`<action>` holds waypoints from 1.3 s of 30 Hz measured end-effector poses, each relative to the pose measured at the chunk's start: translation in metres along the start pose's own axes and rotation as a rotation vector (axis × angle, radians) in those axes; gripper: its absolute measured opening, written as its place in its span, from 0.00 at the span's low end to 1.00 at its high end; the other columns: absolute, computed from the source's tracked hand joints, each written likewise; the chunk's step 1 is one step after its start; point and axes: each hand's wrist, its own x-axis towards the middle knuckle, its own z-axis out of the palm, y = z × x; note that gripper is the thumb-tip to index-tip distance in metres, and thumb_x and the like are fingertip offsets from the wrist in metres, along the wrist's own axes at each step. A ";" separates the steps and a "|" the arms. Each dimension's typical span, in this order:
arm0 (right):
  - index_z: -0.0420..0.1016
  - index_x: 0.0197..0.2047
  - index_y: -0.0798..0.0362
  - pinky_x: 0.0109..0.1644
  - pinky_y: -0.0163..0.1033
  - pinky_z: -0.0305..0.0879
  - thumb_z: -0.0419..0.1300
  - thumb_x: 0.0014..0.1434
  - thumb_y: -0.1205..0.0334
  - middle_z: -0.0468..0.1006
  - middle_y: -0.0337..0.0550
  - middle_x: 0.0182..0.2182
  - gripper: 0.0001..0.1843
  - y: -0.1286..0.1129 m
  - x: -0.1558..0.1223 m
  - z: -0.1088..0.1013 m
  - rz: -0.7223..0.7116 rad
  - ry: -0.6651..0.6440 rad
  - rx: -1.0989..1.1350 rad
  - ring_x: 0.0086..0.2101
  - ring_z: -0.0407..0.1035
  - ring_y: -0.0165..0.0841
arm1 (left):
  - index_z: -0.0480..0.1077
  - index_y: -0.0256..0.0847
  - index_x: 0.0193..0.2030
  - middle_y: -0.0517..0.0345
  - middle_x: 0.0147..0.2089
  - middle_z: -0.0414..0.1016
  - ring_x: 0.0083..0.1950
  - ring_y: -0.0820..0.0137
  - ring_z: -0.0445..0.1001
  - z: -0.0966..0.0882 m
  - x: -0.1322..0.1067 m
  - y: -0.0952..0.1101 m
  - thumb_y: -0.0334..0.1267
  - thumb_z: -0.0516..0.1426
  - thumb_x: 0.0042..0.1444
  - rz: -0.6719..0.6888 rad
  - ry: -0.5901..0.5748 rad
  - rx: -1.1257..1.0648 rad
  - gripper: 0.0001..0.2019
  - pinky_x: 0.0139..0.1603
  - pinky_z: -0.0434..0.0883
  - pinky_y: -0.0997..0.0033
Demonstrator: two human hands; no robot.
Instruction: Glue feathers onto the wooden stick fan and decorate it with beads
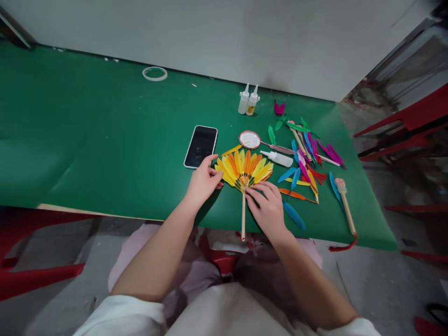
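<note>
A fan of yellow and orange feathers (245, 170) on a thin wooden stick (243, 217) lies on the green table top (105, 140) near its front edge. My left hand (203, 182) rests at the fan's left edge, fingers curled against the outer yellow feathers. My right hand (268, 205) lies flat at the fan's base, fingertips pressing where the feathers meet the stick. The stick's end juts past the table edge toward my lap.
A black phone (200, 146) lies left of the fan. Behind it are a round white disc (249, 139), a lying glue bottle (278, 158) and two upright ones (248, 99). Loose coloured feathers (304, 154), a second stick (346, 205) and a tape ring (154, 73).
</note>
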 end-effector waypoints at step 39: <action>0.75 0.28 0.50 0.48 0.44 0.56 0.58 0.55 0.62 0.75 0.39 0.28 0.06 0.000 0.009 0.012 0.035 -0.067 -0.070 0.36 0.63 0.33 | 0.55 0.44 0.59 0.61 0.29 0.70 0.25 0.75 0.73 -0.005 0.004 0.001 0.32 0.55 0.52 0.037 0.054 0.005 0.26 0.26 0.73 0.76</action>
